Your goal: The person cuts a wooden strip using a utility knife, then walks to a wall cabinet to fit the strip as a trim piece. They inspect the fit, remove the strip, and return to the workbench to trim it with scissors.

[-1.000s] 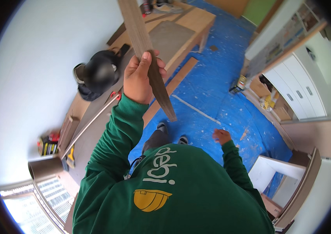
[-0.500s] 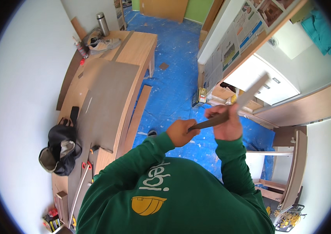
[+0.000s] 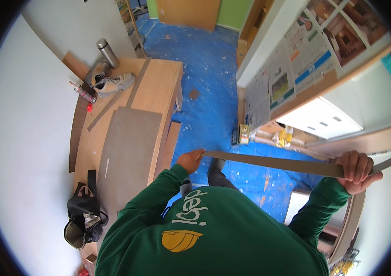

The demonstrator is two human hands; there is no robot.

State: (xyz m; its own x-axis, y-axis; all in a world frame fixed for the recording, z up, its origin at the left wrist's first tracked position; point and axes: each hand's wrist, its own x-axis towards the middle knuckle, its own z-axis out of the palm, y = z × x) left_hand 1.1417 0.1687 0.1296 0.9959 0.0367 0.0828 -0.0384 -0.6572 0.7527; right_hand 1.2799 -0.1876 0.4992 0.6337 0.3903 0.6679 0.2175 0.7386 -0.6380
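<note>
A long, flat grey-brown strip (image 3: 269, 163), probably of thin laminate, stretches across in front of me. My left hand (image 3: 192, 161) pinches its left end between closed fingers. Far to the right, my right hand (image 3: 355, 171) has its fingers bent over the strip, with the thumb pointing right. Past that hand the strip runs on toward the right rim of the view. Between the hands it is nearly straight, slightly lower on the right.
On the wooden workbench (image 3: 165, 73) at left lie a grey-brown sheet (image 3: 131, 142), work shoes (image 3: 115, 83), a steel flask (image 3: 108, 53), a cartridge tube (image 3: 84, 93) and a black bag (image 3: 85, 211). A metal can (image 3: 243, 134) stands on the blue floor covering (image 3: 209, 60). Newspaper-covered panelling (image 3: 278, 78) flanks the right.
My hands have moved apart; the right one has gone far to the right along the strip. The strip, earlier foreshortened and slanted, now spans sideways. The view has shifted as well.
</note>
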